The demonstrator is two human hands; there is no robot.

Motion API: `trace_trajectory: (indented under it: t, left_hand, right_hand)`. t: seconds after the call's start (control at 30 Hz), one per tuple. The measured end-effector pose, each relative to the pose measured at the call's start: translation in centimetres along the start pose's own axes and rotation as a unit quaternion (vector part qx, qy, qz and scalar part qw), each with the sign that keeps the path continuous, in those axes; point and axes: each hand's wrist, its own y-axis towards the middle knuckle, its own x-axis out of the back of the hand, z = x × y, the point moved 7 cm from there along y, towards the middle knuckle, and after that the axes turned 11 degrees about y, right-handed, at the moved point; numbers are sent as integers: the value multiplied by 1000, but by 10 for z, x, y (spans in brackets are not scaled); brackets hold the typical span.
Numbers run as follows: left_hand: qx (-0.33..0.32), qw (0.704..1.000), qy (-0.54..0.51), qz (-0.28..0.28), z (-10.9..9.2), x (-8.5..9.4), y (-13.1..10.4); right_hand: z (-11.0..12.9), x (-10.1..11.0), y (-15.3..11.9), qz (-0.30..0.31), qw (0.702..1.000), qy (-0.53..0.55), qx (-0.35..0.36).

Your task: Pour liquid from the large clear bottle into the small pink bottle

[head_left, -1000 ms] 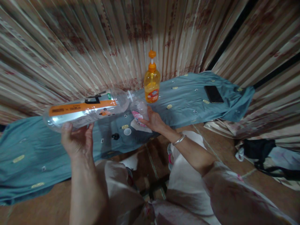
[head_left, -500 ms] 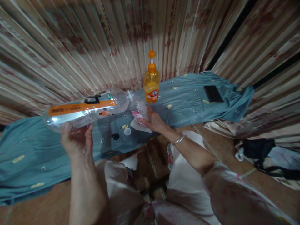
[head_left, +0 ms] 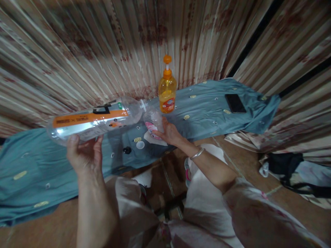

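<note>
My left hand [head_left: 84, 151] grips a large clear plastic bottle [head_left: 90, 122] with an orange label from below. The bottle lies nearly level, its neck pointing right. In my right hand [head_left: 168, 132] is a small clear bottle [head_left: 153, 119] with a pink label, tilted with its mouth up and to the left. The two mouths meet or nearly so; I cannot tell whether liquid passes between them. Under the small bottle lies a folded white tissue [head_left: 155, 139]. A black cap [head_left: 127, 150] and a whitish cap [head_left: 140, 145] rest on the cloth nearby.
An orange pump bottle [head_left: 167, 91] stands upright behind my right hand. A black phone [head_left: 235, 103] lies toward the right end of the teal cloth [head_left: 199, 117]. Striped curtains [head_left: 103, 51] hang behind. Bags [head_left: 292, 172] lie on the floor at right.
Hardly anything differs. The large bottle's base has shifted very slightly left, and both hands keep their grips.
</note>
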Motion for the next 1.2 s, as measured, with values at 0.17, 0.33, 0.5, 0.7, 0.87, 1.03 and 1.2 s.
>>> trace_trajectory:
  t: [0.17,0.33,0.5,0.7,0.87,1.03,1.2]
  left_hand:
    - [-4,1000,9,14,-3,-5,-3]
    - [-9,1000,13,4,-1,-2,-2]
    - [-5,1000,13,7,1,-1,-1]
    - [-7,1000,9,8,-1,-3,-2]
    - [-6,1000,10,6,-1,-2,-2]
    - [-1,1000,6,8,0,-3,-1]
    - [-5,1000,2,10,-1,-4,-1]
  right_hand:
    - [-3,-2,1,-5,1000,-8,3]
    - [-5,-3,2,-14,1000,4,7]
    - [-4,-2,1,-12,1000,8,11]
    - [-3,-1,1,-11,1000,8,10]
    - [-1,-1,1,-9,1000,4,3]
    - [-1,0,1,-11,1000,3,6]
    - [-3,-1,1,-10,1000,9,4]
